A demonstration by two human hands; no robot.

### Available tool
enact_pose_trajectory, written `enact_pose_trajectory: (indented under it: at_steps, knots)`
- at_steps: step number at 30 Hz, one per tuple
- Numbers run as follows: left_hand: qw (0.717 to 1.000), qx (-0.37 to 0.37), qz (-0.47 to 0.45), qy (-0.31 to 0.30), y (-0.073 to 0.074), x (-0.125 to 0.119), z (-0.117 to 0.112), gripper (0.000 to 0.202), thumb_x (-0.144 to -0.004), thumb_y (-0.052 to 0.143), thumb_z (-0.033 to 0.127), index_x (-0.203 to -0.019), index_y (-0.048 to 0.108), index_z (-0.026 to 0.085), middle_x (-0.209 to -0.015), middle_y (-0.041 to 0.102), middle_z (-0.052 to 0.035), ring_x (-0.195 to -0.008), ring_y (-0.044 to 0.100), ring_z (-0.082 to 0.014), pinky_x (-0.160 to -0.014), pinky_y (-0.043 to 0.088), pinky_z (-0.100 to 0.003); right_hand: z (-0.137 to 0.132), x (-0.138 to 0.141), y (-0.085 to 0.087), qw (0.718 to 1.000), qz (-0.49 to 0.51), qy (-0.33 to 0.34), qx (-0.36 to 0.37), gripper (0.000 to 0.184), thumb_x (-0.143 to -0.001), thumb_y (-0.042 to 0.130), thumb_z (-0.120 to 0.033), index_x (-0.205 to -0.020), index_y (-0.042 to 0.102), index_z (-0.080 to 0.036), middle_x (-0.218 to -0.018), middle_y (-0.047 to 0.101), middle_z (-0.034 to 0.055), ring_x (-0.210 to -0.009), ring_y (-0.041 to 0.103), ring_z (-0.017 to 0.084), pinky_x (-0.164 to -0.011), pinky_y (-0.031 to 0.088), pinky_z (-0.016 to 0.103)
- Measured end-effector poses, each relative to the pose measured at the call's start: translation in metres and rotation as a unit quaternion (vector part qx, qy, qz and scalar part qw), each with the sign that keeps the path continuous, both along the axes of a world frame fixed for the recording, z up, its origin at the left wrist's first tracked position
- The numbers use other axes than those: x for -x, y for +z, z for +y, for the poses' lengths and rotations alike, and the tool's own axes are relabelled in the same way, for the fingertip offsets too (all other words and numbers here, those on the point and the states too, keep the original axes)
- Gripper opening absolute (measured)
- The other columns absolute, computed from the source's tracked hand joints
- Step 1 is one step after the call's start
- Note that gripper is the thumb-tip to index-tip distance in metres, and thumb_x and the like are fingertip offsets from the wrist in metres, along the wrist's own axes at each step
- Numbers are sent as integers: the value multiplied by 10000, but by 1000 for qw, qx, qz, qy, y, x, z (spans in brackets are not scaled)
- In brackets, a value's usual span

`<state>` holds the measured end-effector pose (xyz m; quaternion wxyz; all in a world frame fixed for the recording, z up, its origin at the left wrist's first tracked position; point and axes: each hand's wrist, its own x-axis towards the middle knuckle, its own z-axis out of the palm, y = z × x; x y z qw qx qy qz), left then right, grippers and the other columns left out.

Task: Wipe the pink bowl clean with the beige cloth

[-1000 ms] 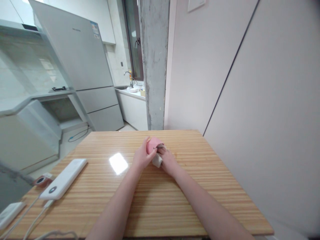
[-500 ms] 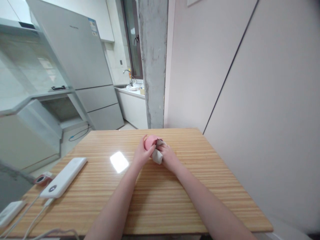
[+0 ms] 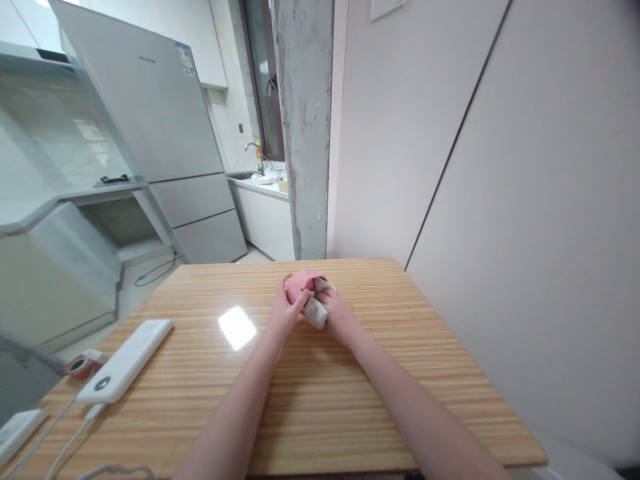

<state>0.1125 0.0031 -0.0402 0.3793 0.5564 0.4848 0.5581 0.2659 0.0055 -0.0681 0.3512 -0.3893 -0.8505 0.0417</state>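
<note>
Both of my hands meet over the far middle of the wooden table (image 3: pixel 320 400). My left hand (image 3: pixel 283 312) is closed round a small pink object (image 3: pixel 299 285), thumb and fingers gripping its left side. My right hand (image 3: pixel 338 312) is closed on a whitish cloth (image 3: pixel 315 311), which is pressed against the pink object's right side and underside. Part of the pink object and most of the cloth are hidden by my fingers.
A white power bank (image 3: pixel 125 361) with cables lies at the table's left edge, next to a small red item (image 3: pixel 79 365) and another white device (image 3: pixel 17 431). A wall runs along the right. A fridge (image 3: pixel 165 133), concrete pillar (image 3: pixel 304 127) and kitchen counter stand beyond the table.
The pink object has been turned a little in my left hand, and the cloth in my right hand has shifted over it. Both hands stay in the same spot.
</note>
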Motion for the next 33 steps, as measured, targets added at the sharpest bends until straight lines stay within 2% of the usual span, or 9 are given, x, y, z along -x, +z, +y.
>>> enact_pose_trajectory:
  at_steps: [3, 6, 13, 15, 19, 23, 27, 30, 33]
  knots:
    - [997, 12, -64, 32, -10, -18, -4, 767, -689, 698, 402, -1334, 334, 198, -1226, 566, -116, -1103, 567, -218, -951, 428, -326, -5, 5, -1, 996, 77, -26, 24, 250, -828, 509, -71, -1016, 637, -176, -959, 622, 83, -967, 535, 203, -878, 464, 339]
    - [999, 5, -30, 41, -14, -16, -1, 621, -744, 632, 382, -1279, 391, 177, -1221, 562, -121, -1132, 541, -226, -984, 401, -348, -7, 8, 1, 998, 56, 8, 29, 274, -780, 526, -21, -979, 639, -170, -934, 622, 68, -936, 529, 196, -856, 474, 319]
    - [997, -6, 65, -40, 5, 19, 8, 447, -676, 676, 308, -1095, 570, 196, -1048, 647, -60, -1021, 590, -222, -966, 416, -357, 0, -1, 2, 997, -77, -5, -11, 182, -848, 548, -125, -970, 660, -199, -956, 618, 72, -1002, 522, 197, -894, 453, 356]
    - [997, 10, 58, -55, 5, 19, 9, 489, -661, 699, 325, -1116, 574, 198, -1050, 649, -61, -1044, 584, -222, -974, 415, -353, -2, 1, 2, 997, -80, 5, -21, 179, -851, 546, -131, -964, 665, -202, -939, 627, 72, -999, 523, 201, -892, 449, 361]
    - [996, 70, -60, -2, -10, 4, 9, 699, -683, 701, 409, -1297, 437, 201, -1065, 637, -85, -994, 615, -202, -900, 473, -337, -9, 11, 3, 999, -38, -27, -4, 153, -845, 531, -112, -894, 665, -167, -850, 634, 81, -876, 536, 213, -803, 463, 357]
    - [992, 82, -99, 20, -20, -1, 12, 667, -696, 695, 419, -1277, 463, 187, -1093, 632, -103, -983, 620, -196, -862, 493, -302, -12, 14, 4, 1000, 26, -9, 14, 244, -789, 575, -76, -1009, 634, -162, -953, 634, 86, -922, 540, 212, -833, 457, 341]
    - [994, 90, -60, 15, -12, 16, 17, 676, -677, 702, 371, -1286, 473, 191, -959, 659, -67, -864, 642, -187, -805, 515, -308, -11, 8, 6, 999, -45, 19, 9, 222, -812, 555, -75, -988, 645, -179, -989, 621, 75, -962, 533, 204, -829, 459, 335]
    - [994, 97, -49, -5, -10, 20, 17, 752, -653, 725, 370, -1323, 436, 189, -875, 658, -49, -785, 643, -172, -773, 521, -312, -7, 5, 6, 995, -99, -11, -5, 168, -852, 541, -124, -950, 657, -195, -968, 622, 68, -957, 532, 205, -801, 462, 340]
    - [992, 102, -68, -13, -17, 11, 16, 740, -657, 724, 420, -1304, 443, 193, -912, 658, -62, -800, 641, -170, -764, 517, -305, -4, 5, 4, 993, -108, -40, -7, 145, -858, 531, -129, -890, 664, -176, -860, 626, 74, -880, 543, 206, -759, 465, 341]
